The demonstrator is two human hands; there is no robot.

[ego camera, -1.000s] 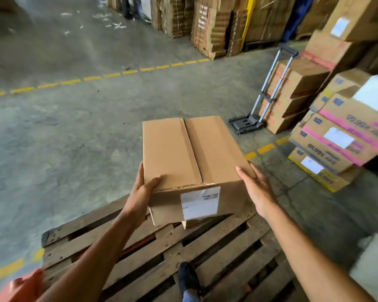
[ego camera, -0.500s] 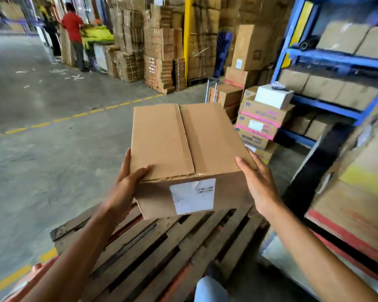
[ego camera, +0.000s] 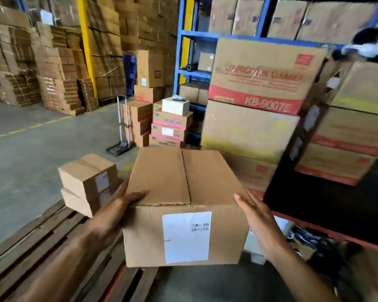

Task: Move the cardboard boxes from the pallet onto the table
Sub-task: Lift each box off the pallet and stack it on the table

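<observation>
I hold a brown cardboard box [ego camera: 183, 205] with a white barcode label on its near face, lifted above the edge of the wooden pallet [ego camera: 42, 247]. My left hand [ego camera: 116, 216] grips its left side, thumb on the top flap. My right hand [ego camera: 262, 225] presses flat against its right side. Two smaller cardboard boxes [ego camera: 87, 182] sit stacked on the far part of the pallet, left of the held box. A black table surface [ego camera: 327, 205] with an orange edge lies to the right, bearing large printed cartons.
Large printed cartons [ego camera: 260, 83] are stacked on the black surface and right of it. Blue shelving [ego camera: 183, 51] with boxes stands behind. A folding hand trolley [ego camera: 120, 136] and a pile of labelled boxes [ego camera: 170, 125] stand on the concrete floor ahead. Tall cardboard stacks fill the back left.
I have turned to the right with the box in both hands, and it now hangs past the pallet's right edge. The black surface and large cartons have come into view.
</observation>
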